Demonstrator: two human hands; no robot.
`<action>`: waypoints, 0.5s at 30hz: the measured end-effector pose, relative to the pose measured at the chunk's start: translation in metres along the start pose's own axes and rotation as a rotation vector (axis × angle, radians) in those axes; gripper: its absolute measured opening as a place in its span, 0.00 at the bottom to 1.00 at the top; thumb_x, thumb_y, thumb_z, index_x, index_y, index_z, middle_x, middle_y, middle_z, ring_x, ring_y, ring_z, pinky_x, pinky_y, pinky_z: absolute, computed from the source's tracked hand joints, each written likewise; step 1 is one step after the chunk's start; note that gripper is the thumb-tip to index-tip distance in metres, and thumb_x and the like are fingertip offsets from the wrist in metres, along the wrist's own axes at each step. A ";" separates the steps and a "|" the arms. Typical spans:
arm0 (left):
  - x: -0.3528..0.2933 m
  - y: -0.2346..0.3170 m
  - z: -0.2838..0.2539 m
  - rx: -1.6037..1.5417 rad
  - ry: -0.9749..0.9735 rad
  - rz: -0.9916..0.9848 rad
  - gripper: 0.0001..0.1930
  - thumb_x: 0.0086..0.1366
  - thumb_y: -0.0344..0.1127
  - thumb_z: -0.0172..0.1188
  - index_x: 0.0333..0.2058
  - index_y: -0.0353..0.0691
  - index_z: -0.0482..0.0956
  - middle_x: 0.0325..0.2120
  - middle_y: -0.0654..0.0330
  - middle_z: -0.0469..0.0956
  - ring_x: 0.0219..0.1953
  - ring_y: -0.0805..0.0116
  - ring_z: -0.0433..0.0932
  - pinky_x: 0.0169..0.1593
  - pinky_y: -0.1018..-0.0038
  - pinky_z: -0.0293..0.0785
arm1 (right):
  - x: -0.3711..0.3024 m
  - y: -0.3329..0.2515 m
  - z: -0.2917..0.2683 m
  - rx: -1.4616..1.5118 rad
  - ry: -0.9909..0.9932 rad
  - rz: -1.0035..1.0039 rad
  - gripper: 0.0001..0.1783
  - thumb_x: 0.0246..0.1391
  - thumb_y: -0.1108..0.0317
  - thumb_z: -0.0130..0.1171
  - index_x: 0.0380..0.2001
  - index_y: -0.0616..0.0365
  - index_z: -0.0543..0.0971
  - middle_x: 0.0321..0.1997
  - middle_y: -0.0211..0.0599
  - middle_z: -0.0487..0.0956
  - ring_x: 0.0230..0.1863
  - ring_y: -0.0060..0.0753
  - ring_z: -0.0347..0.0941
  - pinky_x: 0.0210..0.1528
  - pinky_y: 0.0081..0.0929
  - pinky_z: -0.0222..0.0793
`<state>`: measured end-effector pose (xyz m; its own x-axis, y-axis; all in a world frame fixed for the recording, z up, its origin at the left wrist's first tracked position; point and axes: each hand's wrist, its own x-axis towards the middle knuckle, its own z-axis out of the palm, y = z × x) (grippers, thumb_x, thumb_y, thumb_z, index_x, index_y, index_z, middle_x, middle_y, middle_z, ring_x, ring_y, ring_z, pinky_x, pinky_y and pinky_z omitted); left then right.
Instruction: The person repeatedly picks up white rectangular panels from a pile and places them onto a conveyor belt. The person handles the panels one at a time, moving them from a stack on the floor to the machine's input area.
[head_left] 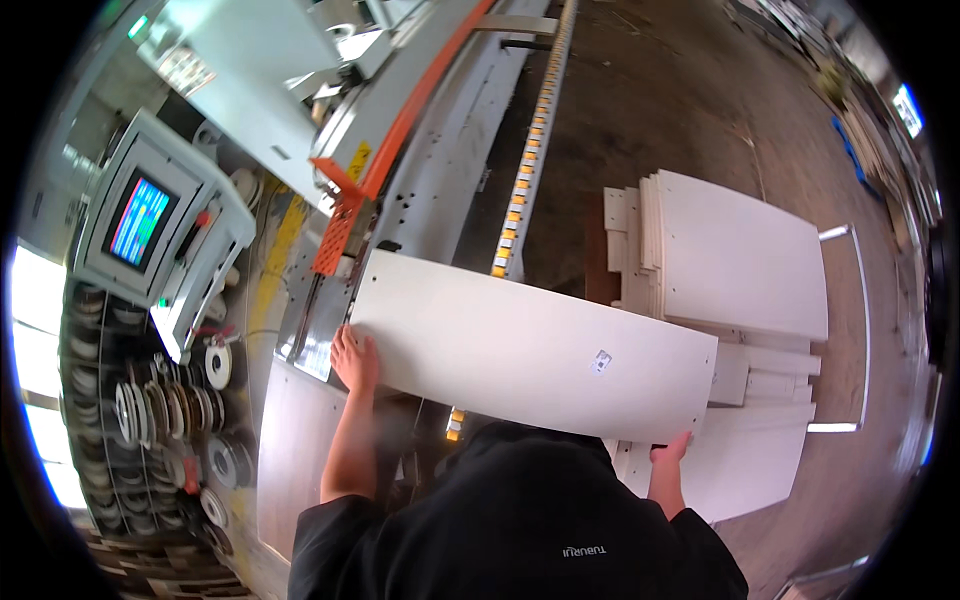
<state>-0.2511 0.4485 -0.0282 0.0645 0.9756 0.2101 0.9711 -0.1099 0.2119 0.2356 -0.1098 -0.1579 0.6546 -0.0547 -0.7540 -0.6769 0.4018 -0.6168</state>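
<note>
A long white board (530,345) with a small printed label lies across in front of me, its left end at the edge of the machine bed. My left hand (355,360) is at that left end, with its fingers along the board's edge. At the near right corner my right hand (672,450) grips the board, its fingers partly hidden beneath it. The board's far edge crosses the near end of a roller rail (520,180) with yellow and white rollers.
Stacked white panels (740,260) stand to the right, with more panels (750,460) nearer me. An orange guard (345,215) runs along the machine on the left. Beyond it is a control console (150,220) with a lit screen. Rolls of edging tape (165,410) hang at the far left.
</note>
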 end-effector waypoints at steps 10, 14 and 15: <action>-0.088 0.019 0.040 -0.664 0.111 -0.375 0.53 0.60 0.39 0.72 0.72 0.30 0.44 0.66 0.36 0.61 0.69 0.43 0.62 0.69 0.57 0.61 | -0.120 0.037 0.057 -0.114 -0.149 0.232 0.34 0.70 0.34 0.42 0.65 0.45 0.71 0.65 0.32 0.75 0.65 0.42 0.71 0.66 0.48 0.68; -0.091 0.044 0.039 -1.268 -0.136 -0.717 0.48 0.68 0.36 0.63 0.75 0.40 0.37 0.45 0.51 0.78 0.40 0.62 0.78 0.43 0.66 0.77 | -0.124 0.042 0.065 -0.176 -0.251 0.257 0.30 0.70 0.38 0.46 0.62 0.47 0.72 0.62 0.33 0.76 0.63 0.41 0.72 0.65 0.48 0.70; -0.084 0.054 0.022 -1.351 -0.190 -0.792 0.47 0.69 0.36 0.62 0.75 0.42 0.37 0.40 0.54 0.79 0.34 0.65 0.79 0.37 0.68 0.78 | -0.128 0.043 0.072 -0.190 -0.283 0.259 0.29 0.71 0.40 0.48 0.61 0.48 0.72 0.61 0.33 0.77 0.62 0.40 0.73 0.64 0.48 0.71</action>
<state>-0.1988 0.3647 -0.0552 -0.2127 0.8628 -0.4587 -0.1359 0.4387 0.8883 0.1471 -0.0196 -0.0719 0.5036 0.2897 -0.8139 -0.8637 0.1921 -0.4660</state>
